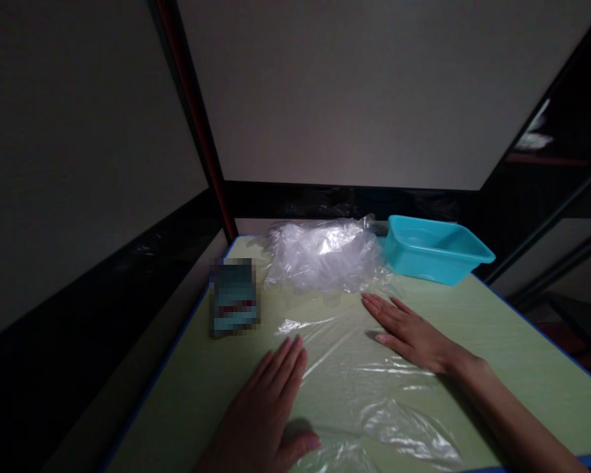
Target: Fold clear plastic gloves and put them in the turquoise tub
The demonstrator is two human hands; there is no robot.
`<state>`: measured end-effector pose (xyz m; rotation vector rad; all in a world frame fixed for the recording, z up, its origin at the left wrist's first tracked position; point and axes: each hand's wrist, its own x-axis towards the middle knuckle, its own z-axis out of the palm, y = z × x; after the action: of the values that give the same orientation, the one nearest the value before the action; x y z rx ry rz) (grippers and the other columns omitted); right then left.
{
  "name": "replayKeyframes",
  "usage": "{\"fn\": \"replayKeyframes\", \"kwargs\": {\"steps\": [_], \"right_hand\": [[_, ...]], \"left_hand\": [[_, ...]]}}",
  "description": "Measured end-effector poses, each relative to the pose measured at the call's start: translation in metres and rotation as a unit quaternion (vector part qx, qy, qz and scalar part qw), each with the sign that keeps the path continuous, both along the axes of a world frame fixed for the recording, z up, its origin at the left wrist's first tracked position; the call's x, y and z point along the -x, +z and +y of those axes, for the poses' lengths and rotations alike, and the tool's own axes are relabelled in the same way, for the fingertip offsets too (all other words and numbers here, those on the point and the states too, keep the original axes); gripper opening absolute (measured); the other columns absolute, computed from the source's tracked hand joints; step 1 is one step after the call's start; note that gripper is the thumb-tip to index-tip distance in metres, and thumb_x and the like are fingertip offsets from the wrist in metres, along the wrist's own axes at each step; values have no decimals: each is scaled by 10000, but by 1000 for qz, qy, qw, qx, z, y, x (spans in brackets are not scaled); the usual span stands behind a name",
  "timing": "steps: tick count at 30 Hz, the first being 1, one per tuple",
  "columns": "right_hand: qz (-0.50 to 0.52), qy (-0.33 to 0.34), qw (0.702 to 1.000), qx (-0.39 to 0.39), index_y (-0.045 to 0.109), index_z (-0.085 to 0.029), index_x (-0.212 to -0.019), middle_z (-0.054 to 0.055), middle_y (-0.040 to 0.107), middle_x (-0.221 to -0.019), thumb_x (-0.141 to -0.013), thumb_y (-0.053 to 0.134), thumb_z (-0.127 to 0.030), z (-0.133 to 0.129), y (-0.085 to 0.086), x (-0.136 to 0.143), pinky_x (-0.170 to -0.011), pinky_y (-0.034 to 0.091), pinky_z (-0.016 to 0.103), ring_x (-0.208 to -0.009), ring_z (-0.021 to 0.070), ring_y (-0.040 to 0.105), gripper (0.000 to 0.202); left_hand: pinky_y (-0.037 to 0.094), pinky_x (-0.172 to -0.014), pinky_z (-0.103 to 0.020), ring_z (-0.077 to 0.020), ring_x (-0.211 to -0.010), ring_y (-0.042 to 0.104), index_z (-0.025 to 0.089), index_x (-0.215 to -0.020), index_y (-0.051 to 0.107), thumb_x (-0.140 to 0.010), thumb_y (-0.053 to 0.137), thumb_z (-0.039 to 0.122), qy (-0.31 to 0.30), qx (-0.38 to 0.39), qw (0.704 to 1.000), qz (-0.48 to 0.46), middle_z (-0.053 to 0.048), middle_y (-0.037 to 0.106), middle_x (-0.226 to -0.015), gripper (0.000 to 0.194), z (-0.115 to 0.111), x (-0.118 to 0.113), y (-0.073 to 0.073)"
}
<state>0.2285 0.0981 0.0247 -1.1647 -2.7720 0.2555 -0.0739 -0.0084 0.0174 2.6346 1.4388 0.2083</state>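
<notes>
A clear plastic bag (345,361) lies spread on the pale green table (492,348), with wrinkles and shiny folds toward the near edge. My left hand (270,401) rests at its left side, fingers stretched forward and thumb apart. Over its far right part lies my right hand (404,328), flat with the fingers extended. Neither hand grips anything. Beyond my hands sits a heap of crumpled clear plastic bags (325,256).
At the back right stands a turquoise plastic basin (433,253). A blurred-out dark rectangular object (235,297) lies at the left edge. Pale panels (345,92) rise behind the table, and a blue edging strip runs round the tabletop.
</notes>
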Motion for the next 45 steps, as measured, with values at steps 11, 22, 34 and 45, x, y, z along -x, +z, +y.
{"fn": "replayKeyframes", "kwargs": {"steps": [11, 22, 34, 45], "right_hand": [[4, -44, 999, -1, 106, -248, -1427, 39, 185, -1473, -927, 275, -508, 2, -3, -5, -1083, 159, 500, -1346, 213, 160, 588], [14, -48, 999, 3, 146, -262, -1425, 12, 196, -1469, -951, 212, -443, 4, -6, -5, -1082, 164, 501, -1346, 203, 161, 511], [6, -81, 997, 5, 170, -256, -1426, 11, 206, -1471, -949, 194, -448, 5, -5, -6, -1074, 157, 517, -1347, 212, 167, 515], [32, -87, 996, 15, 215, -263, -1417, 12, 221, -1467, -942, 213, -460, 5, -5, -7, -1075, 145, 517, -1343, 218, 171, 514]], "left_hand": [[268, -1045, -468, -279, -1346, 129, 177, -1430, 120, -813, 536, 491, 29, -8, 999, 27, -121, 98, -1482, 809, 7, -3, 14], [138, -1094, -336, -245, -1354, 113, -23, -1375, 196, -880, 279, 619, -109, 19, 993, 27, -216, 159, -1457, 815, 89, -108, 21], [129, -1094, -324, -203, -1361, 92, 41, -1386, 218, -912, 273, 562, -75, 3, 997, 25, -150, 152, -1476, 706, 79, -73, 15], [242, -1062, -434, -258, -1340, 180, 61, -1394, 216, -909, 382, 376, 76, -12, 997, 17, -189, 181, -1457, 602, 37, 13, 5]]}}
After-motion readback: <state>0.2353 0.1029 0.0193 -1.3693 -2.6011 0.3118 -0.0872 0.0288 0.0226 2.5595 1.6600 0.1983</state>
